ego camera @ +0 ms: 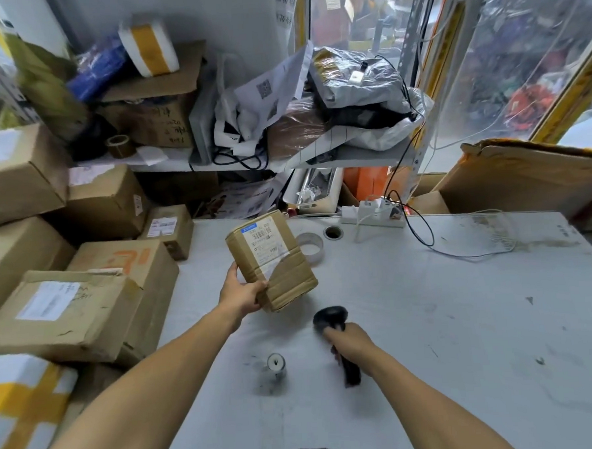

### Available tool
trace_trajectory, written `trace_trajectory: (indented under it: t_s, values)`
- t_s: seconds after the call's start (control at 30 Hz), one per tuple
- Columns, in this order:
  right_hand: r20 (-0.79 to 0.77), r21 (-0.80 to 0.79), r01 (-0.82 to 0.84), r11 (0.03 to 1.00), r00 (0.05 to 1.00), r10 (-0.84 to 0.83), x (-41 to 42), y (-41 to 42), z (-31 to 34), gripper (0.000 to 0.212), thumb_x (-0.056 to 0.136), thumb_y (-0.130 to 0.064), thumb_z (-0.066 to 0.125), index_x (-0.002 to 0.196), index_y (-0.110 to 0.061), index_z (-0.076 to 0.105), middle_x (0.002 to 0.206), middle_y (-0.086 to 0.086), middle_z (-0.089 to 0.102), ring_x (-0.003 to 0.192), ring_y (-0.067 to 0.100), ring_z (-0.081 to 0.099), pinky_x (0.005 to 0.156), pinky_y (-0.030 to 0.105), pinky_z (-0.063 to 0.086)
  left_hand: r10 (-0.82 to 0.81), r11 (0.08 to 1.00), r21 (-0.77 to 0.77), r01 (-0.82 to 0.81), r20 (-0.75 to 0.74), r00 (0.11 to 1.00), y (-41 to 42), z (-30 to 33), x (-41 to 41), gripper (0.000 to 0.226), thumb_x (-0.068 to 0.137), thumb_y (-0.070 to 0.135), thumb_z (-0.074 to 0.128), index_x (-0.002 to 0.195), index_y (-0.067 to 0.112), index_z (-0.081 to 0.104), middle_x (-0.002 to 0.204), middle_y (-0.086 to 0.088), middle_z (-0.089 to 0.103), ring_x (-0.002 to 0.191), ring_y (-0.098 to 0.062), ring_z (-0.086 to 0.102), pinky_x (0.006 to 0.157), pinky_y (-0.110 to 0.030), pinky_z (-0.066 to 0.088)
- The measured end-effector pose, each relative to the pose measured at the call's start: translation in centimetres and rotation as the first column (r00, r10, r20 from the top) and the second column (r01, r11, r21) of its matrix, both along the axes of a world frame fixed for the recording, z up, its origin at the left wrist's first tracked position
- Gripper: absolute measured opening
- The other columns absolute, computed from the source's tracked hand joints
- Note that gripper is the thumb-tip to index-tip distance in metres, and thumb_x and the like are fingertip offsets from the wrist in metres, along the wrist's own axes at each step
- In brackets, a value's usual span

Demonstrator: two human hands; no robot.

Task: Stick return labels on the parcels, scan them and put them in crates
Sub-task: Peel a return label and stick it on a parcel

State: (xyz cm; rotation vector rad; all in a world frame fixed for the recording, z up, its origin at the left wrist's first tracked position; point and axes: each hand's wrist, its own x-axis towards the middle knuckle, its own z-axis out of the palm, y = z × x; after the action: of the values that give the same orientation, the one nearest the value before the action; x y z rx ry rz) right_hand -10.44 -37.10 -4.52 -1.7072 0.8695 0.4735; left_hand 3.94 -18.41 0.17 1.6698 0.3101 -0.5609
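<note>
Holding a small cardboard parcel [272,260] above the grey table [430,320], the left hand [241,292] grips its lower left edge, thumb on the labelled face and fingers behind. The parcel is tilted, its shipping label [264,241] facing up toward the camera. Just beside and below it, the right hand [350,341] is curled around the handle of a black barcode scanner [332,320], whose head points up toward the parcel. Both forearms reach forward over the table.
</note>
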Motion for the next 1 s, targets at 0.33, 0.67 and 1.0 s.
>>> trace_trajectory:
  t_s: [0.33, 0.67, 1.0]
  values:
    - [0.327, 0.053, -0.08, 0.995, 0.943, 0.058, 5.2, -1.6, 12.8, 0.01, 0.09, -0.012, 0.054, 0.082, -0.008, 0.054, 0.073, 0.009, 0.052, 0.053, 0.017, 0.047, 0.049, 0.027, 0.041, -0.035, 0.999, 0.042, 0.035, -0.007, 0.999, 0.0, -0.3, 0.2, 0.079, 0.095, 0.002, 0.065, 0.156, 0.033, 0.027, 0.129, -0.005, 0.057, 0.117, -0.037, 0.062, 0.09, -0.055, 0.058]
    - [0.393, 0.073, -0.121, 0.99, 0.916, 0.083, 5.7, -0.3, 19.0, 0.005, 0.088, -0.008, 0.053, 0.084, -0.007, 0.05, 0.071, 0.012, 0.048, 0.049, 0.015, 0.044, 0.047, 0.027, 0.038, -0.067, 0.996, 0.051, 0.068, -0.024, 0.997, -0.1, -0.7, 0.6, 0.082, 0.094, 0.005, 0.068, 0.157, 0.033, 0.025, 0.137, -0.011, 0.057, 0.113, -0.038, 0.064, 0.089, -0.056, 0.058]
    - [0.351, 0.081, -0.085, 0.993, 0.935, 0.051, 5.4, 0.4, 18.6, 0.009, 0.087, -0.008, 0.052, 0.078, -0.009, 0.049, 0.067, 0.009, 0.047, 0.05, 0.016, 0.043, 0.047, 0.024, 0.037, -0.104, 0.991, 0.084, 0.106, -0.031, 0.994, 0.5, -1.1, 0.3, 0.08, 0.095, 0.005, 0.067, 0.157, 0.032, 0.025, 0.134, -0.008, 0.057, 0.114, -0.035, 0.063, 0.069, -0.041, 0.06]
